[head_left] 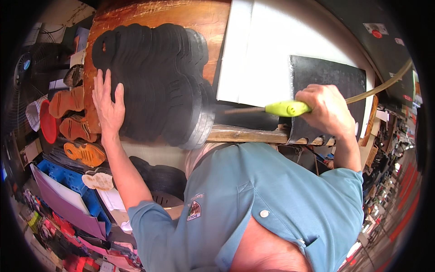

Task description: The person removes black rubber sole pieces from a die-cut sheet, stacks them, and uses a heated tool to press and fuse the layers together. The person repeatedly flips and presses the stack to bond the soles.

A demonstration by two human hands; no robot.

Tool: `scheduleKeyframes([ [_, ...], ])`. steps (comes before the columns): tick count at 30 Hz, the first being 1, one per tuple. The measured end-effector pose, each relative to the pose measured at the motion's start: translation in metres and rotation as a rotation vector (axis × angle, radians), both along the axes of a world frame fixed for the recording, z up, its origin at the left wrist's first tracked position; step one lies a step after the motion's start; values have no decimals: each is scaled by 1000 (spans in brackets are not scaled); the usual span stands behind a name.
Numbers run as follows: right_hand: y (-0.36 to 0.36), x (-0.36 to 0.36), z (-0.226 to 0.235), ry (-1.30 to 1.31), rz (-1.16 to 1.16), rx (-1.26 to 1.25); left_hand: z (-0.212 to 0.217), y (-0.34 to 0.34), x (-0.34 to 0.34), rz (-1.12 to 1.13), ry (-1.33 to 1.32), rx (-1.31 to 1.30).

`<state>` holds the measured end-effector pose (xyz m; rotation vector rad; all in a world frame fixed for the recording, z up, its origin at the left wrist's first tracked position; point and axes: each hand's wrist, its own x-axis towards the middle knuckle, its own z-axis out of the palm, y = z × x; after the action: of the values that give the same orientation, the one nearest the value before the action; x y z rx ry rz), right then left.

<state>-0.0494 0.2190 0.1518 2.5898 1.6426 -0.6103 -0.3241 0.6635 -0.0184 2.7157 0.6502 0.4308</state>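
A fanned row of black shoe soles [140, 90] lies overlapping on the wooden table top. My left hand [108, 104] rests against the left end of the row, its fingers stretched out and the thumb apart. Wrapped round a yellow-green air blow gun [286, 108] is my right hand [326, 109]. The gun's thin metal nozzle points left toward the right end of the soles, and a yellowish hose [380, 86] runs from behind my right hand to the upper right. Below that hand lies a black sheet [328, 72] with scalloped cut-outs along its near edge.
A white board [267, 50] covers the table's right part. The worn orange-brown table top [158, 11] shows behind the soles. To the left are brown sole-shaped pieces [68, 102], a red round dish [48, 121], a blue crate [59, 170] and a fan [27, 68]. A red button [376, 34] sits at upper right.
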Motion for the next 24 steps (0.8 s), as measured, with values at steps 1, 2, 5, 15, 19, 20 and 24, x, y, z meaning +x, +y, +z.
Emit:
scheduleKeyframes([
  [1, 1, -4, -2, 52, 25, -21, -1, 1, 0, 4, -14, -28],
  [2, 2, -8, -4, 69, 17, -28, -1, 2, 1, 10, -30, -67],
  [5, 9, -13, -10, 31, 29, 15, -2, 2, 1, 56, -43, -141],
  [15, 35, -25, -27, 98, 65, 157, 6, 16, 0, 121, -133, -135],
  [19, 54, -24, -42, 60, 89, 196, 1, 13, 3, 91, -166, -114],
  [20, 60, -23, -45, 48, 105, 215, 1, 11, 3, 78, -171, -131],
  [24, 70, -17, -49, -25, 33, 178, -1, 7, 0, 90, -127, -166],
])
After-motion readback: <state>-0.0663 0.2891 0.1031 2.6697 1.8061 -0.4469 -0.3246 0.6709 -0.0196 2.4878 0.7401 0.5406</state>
